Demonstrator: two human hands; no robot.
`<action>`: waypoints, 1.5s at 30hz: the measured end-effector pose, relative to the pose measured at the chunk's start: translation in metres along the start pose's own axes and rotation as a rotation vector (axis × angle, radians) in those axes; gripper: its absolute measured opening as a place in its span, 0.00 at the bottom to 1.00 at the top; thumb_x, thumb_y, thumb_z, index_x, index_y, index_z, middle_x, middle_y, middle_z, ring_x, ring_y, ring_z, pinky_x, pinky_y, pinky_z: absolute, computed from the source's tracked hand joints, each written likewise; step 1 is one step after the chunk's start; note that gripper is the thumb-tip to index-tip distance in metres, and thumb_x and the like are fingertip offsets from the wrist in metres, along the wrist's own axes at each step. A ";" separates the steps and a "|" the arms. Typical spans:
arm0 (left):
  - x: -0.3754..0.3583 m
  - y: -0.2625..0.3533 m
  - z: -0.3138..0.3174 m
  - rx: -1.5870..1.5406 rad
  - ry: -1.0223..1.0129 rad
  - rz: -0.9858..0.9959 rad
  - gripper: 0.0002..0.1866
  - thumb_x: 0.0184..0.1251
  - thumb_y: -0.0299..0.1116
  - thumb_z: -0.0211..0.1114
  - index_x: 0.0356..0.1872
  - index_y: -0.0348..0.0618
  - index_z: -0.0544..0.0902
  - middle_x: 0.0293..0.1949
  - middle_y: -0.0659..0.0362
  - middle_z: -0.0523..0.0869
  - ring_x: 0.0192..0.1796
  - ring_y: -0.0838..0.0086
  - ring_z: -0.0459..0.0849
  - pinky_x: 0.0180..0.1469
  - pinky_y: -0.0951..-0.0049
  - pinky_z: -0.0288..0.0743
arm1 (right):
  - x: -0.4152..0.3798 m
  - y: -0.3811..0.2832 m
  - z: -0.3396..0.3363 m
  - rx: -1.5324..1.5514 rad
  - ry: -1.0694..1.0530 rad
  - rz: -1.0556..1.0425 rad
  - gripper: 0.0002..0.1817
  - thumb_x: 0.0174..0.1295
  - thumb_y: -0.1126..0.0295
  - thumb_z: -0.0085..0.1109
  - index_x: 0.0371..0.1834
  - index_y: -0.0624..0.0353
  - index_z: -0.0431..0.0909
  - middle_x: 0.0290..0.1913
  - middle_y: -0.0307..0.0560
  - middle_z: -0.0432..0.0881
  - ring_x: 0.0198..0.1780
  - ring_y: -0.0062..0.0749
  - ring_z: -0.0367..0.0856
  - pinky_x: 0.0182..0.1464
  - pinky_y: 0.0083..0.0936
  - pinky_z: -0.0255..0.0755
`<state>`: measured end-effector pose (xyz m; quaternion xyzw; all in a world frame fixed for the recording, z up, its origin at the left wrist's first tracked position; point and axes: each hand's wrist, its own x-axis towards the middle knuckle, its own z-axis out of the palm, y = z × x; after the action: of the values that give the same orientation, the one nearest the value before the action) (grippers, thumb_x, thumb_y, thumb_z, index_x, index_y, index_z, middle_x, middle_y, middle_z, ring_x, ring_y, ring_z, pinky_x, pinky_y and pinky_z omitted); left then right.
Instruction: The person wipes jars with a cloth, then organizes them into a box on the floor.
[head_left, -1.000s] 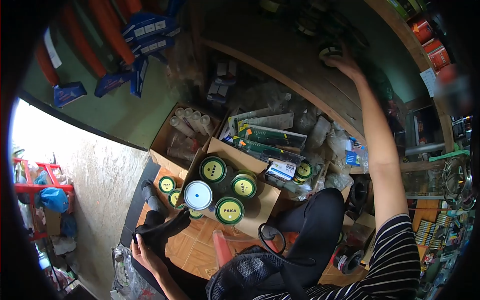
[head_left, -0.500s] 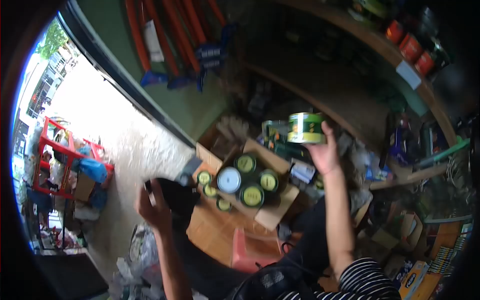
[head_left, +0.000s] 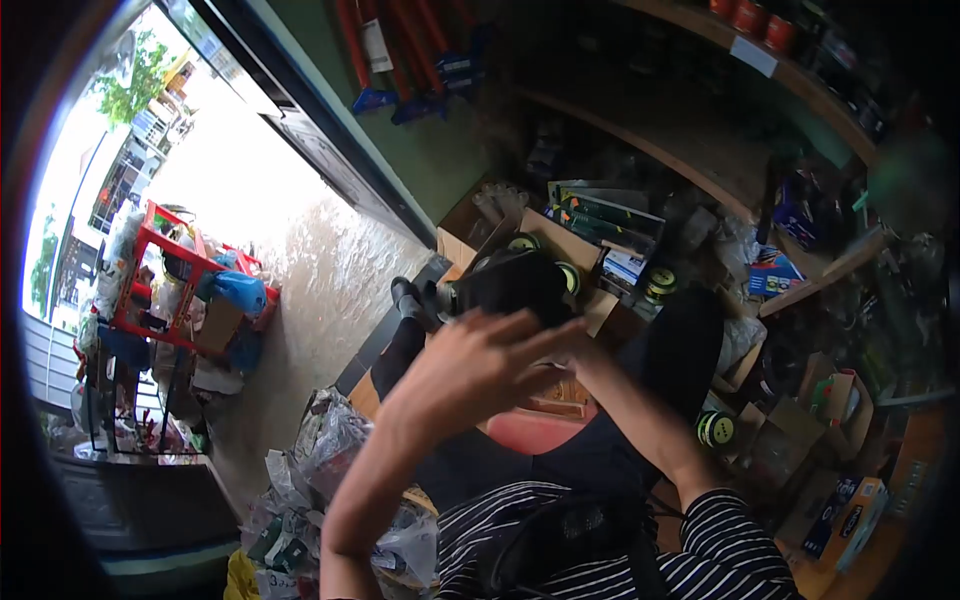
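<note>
My left hand (head_left: 485, 365) reaches across in front of me, its fingers stretched out and slightly apart, with nothing seen in them. It crosses over my right hand (head_left: 568, 352), which is mostly hidden behind it, so its fingers do not show. Just beyond both hands is a dark rounded object (head_left: 515, 282) whose kind I cannot make out; it covers much of an open cardboard box (head_left: 562, 240). Green-and-yellow tins show around it: one tin (head_left: 524, 242) at the back and another tin (head_left: 570, 278) at the right.
One tin (head_left: 660, 283) stands right of the box, another tin (head_left: 715, 428) by my right leg. Plastic bags (head_left: 335, 440) lie at lower left. A red rack (head_left: 165, 265) stands near the doorway. Wooden shelves (head_left: 640, 145) and small cartons (head_left: 845, 520) are on the right.
My right hand has come down and inward; the green tin it held up is no longer seen in it. My left hand has moved right, across it. The view has shifted.
</note>
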<state>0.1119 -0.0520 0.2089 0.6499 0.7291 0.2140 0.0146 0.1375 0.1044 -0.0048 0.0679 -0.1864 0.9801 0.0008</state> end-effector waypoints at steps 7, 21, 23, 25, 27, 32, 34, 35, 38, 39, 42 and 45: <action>-0.055 -0.001 0.045 -0.381 0.504 -0.368 0.10 0.72 0.22 0.61 0.48 0.33 0.88 0.41 0.52 0.88 0.41 0.65 0.88 0.45 0.70 0.79 | -0.017 -0.027 -0.015 -0.433 0.045 -0.080 0.34 0.74 0.59 0.58 0.79 0.60 0.60 0.74 0.50 0.71 0.74 0.37 0.70 0.74 0.37 0.70; 0.003 -0.087 0.176 -2.146 0.805 -0.439 0.35 0.79 0.56 0.51 0.75 0.39 0.70 0.74 0.50 0.73 0.74 0.57 0.73 0.79 0.59 0.60 | -0.043 -0.042 -0.025 -0.995 0.200 -0.235 0.49 0.60 0.77 0.73 0.82 0.61 0.52 0.77 0.49 0.66 0.78 0.34 0.65 0.78 0.33 0.63; -0.023 -0.082 0.231 -2.378 0.779 -0.328 0.36 0.79 0.56 0.51 0.76 0.40 0.68 0.74 0.52 0.74 0.75 0.58 0.73 0.78 0.59 0.62 | -0.049 -0.038 -0.027 -0.822 0.201 -0.075 0.51 0.57 0.75 0.77 0.82 0.62 0.52 0.78 0.48 0.65 0.78 0.35 0.65 0.80 0.33 0.60; -0.044 -0.073 0.273 -2.601 0.755 -0.163 0.36 0.79 0.57 0.51 0.77 0.41 0.67 0.74 0.53 0.74 0.75 0.59 0.72 0.77 0.59 0.64 | -0.054 -0.033 -0.023 -0.785 0.212 -0.053 0.52 0.56 0.73 0.77 0.81 0.62 0.53 0.77 0.49 0.66 0.77 0.36 0.66 0.79 0.34 0.61; -0.051 -0.059 0.289 -3.068 0.894 -0.206 0.33 0.79 0.55 0.53 0.74 0.42 0.70 0.71 0.54 0.77 0.72 0.60 0.75 0.73 0.60 0.69 | -0.058 -0.030 -0.017 -0.802 0.227 -0.065 0.52 0.56 0.72 0.78 0.81 0.63 0.53 0.77 0.49 0.66 0.77 0.36 0.67 0.78 0.34 0.62; -0.042 -0.054 0.296 -2.839 0.873 -0.407 0.31 0.77 0.53 0.55 0.71 0.42 0.73 0.67 0.54 0.79 0.69 0.60 0.77 0.71 0.60 0.71 | -0.067 -0.014 -0.003 -0.813 0.259 -0.063 0.53 0.53 0.69 0.80 0.80 0.63 0.55 0.76 0.51 0.68 0.75 0.38 0.69 0.77 0.34 0.64; -0.045 -0.057 0.284 -2.729 0.830 -0.423 0.30 0.76 0.52 0.56 0.69 0.42 0.74 0.66 0.54 0.80 0.68 0.60 0.78 0.70 0.60 0.72 | -0.069 -0.010 0.002 -0.829 0.269 -0.061 0.54 0.52 0.68 0.81 0.80 0.64 0.55 0.75 0.51 0.69 0.75 0.38 0.70 0.76 0.35 0.65; -0.048 -0.057 0.281 -2.705 0.824 -0.429 0.29 0.76 0.51 0.56 0.69 0.42 0.75 0.65 0.54 0.80 0.67 0.60 0.78 0.69 0.60 0.72 | -0.070 -0.009 0.003 -0.836 0.270 -0.059 0.54 0.52 0.68 0.81 0.80 0.64 0.55 0.75 0.52 0.69 0.75 0.38 0.70 0.76 0.35 0.65; -0.049 -0.056 0.272 -2.643 0.815 -0.415 0.28 0.75 0.50 0.58 0.67 0.42 0.76 0.63 0.54 0.81 0.65 0.60 0.80 0.67 0.60 0.73 | -0.074 -0.011 0.006 -0.850 0.289 -0.063 0.55 0.50 0.66 0.82 0.79 0.64 0.56 0.74 0.53 0.70 0.74 0.39 0.71 0.75 0.35 0.67; -0.048 -0.057 0.269 -2.621 0.809 -0.417 0.27 0.74 0.49 0.58 0.66 0.42 0.77 0.62 0.54 0.82 0.65 0.60 0.80 0.67 0.60 0.74 | -0.076 -0.011 0.007 -0.855 0.292 -0.064 0.55 0.50 0.65 0.83 0.79 0.64 0.56 0.74 0.53 0.70 0.73 0.40 0.72 0.75 0.35 0.67; -0.042 -0.065 0.256 -2.398 0.789 -0.464 0.26 0.73 0.48 0.60 0.64 0.42 0.78 0.60 0.54 0.83 0.63 0.60 0.81 0.65 0.60 0.75 | -0.081 -0.014 0.007 -0.860 0.308 -0.071 0.56 0.49 0.64 0.84 0.79 0.65 0.57 0.73 0.54 0.71 0.73 0.40 0.73 0.74 0.36 0.69; -0.053 -0.064 0.234 -1.687 0.577 -0.716 0.24 0.72 0.46 0.61 0.62 0.42 0.80 0.58 0.54 0.84 0.61 0.60 0.82 0.63 0.61 0.76 | -0.086 -0.020 0.012 -0.877 0.318 -0.085 0.57 0.47 0.62 0.85 0.78 0.65 0.58 0.73 0.55 0.72 0.72 0.41 0.74 0.73 0.36 0.70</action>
<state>0.1303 -0.0383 -0.0380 0.0863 0.4658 0.8029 0.3618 0.2250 0.1212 0.0019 -0.0821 -0.5777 0.8062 0.0979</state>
